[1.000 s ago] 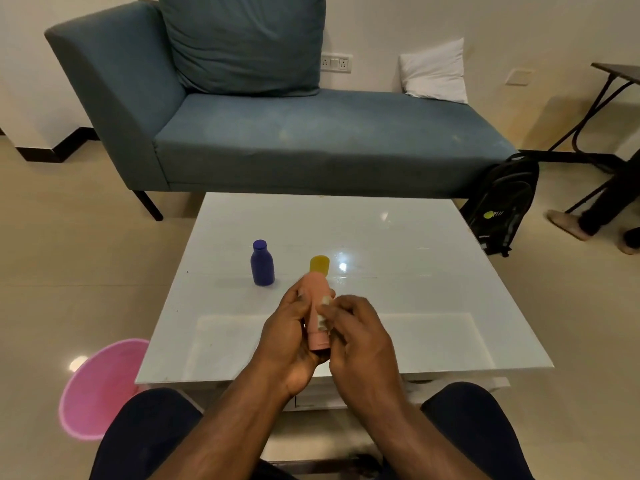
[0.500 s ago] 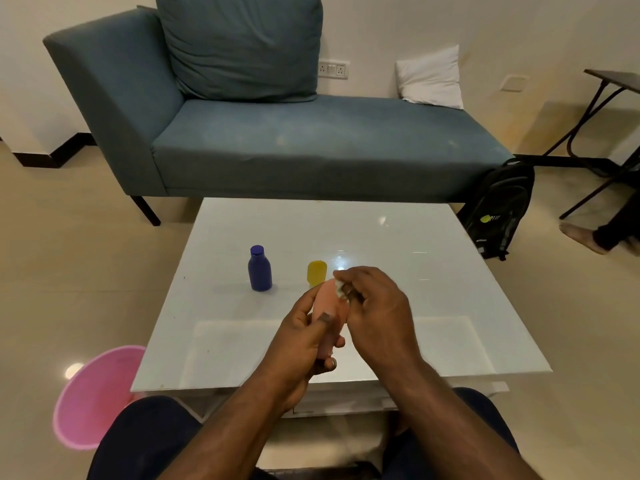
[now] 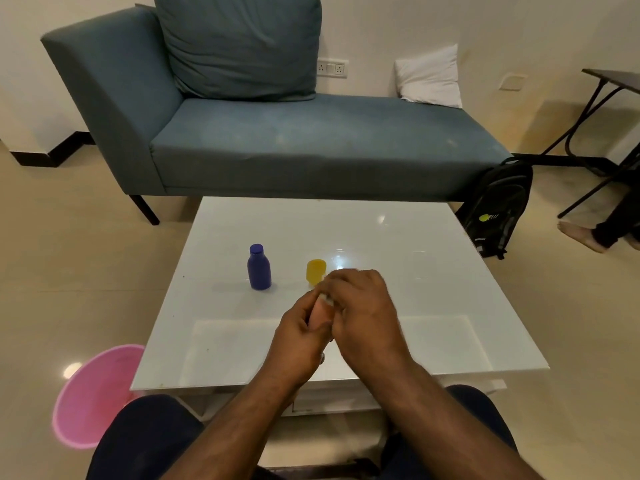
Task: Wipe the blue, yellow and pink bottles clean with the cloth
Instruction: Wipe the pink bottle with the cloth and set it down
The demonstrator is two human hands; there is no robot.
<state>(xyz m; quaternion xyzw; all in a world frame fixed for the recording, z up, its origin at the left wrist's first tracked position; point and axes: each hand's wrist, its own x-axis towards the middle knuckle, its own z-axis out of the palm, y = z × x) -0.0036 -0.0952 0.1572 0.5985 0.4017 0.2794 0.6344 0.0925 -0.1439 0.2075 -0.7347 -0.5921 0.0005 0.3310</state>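
My left hand grips the pink bottle above the near half of the white table; only a strip of the bottle shows between my hands. My right hand covers the bottle's top and pinches a small white cloth against it, with just a scrap of the cloth visible. The blue bottle stands upright on the table to the left. The yellow bottle stands right of it, partly hidden behind my right hand.
A blue-grey sofa runs behind the table. A pink basin sits on the floor at the near left. A black backpack leans by the table's far right corner, and another person's foot shows at the right edge.
My right hand with the cloth has slid from the bottle's middle up to its top and now covers it. My left hand has kept its grip on the bottle.
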